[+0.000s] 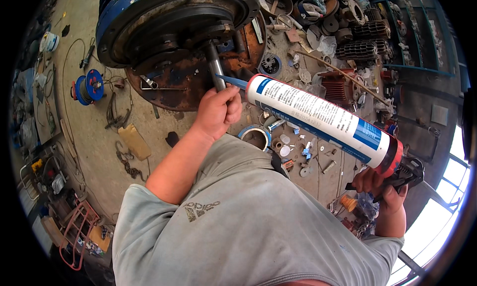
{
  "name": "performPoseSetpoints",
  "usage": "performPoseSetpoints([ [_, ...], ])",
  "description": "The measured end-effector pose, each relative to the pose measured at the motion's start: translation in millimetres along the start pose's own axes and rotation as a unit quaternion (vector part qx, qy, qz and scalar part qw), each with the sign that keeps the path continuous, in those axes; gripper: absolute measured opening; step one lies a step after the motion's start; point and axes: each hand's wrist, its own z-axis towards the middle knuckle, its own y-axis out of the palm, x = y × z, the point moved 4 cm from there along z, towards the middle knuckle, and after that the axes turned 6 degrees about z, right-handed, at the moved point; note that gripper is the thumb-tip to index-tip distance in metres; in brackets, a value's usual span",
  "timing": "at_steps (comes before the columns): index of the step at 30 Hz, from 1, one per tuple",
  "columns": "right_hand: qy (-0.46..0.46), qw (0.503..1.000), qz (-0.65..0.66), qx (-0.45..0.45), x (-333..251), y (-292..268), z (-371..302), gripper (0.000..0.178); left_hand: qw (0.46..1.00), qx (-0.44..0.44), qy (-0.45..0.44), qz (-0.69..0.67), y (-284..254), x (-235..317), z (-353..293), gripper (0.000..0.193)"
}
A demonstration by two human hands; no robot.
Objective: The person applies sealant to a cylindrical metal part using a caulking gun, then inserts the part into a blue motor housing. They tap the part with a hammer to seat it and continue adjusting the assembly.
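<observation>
My left hand [218,112] is closed around the lower end of a bright metal shaft [216,67]. The shaft projects from the round dark underside of a large blue-rimmed machine part [164,28]. In my right hand [385,189] is the black handle of a caulking gun [410,172], partly hidden by my fingers. The gun carries a white and blue sealant cartridge [318,117] with red ends, slanting up to the left. Its blue nozzle [232,81] meets the shaft just above my left fingers; whether sealant is coming out is too small to tell.
A rusty round plate [174,100] lies below the machine part, with a wrench [149,83] on it. To the left stands a blue cable reel [89,87]. Loose small parts and a ring [254,137] lie on the floor. Motors [338,87] and a blue rack [412,33] are at the right.
</observation>
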Motion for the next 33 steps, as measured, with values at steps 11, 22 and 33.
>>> performPoseSetpoints([
  [11, -0.007, 1.000, -0.006, -0.016, -2.4, -2.5, 2.4, 0.044, 1.000, -0.004, -0.022, -0.011, 7.3, 4.9, -2.8, 0.032],
  [22, 0.000, 1.000, 0.007, -0.015, -1.1, -4.7, 1.4, 0.044, 0.997, -0.065, -0.024, -0.039, 4.8, 3.9, -0.8, 0.032],
  [33, -0.003, 1.000, 0.000, -0.014, -0.7, -6.9, 2.2, 0.043, 0.990, -0.113, -0.026, -0.083, -0.1, -0.8, 2.2, 0.018],
])
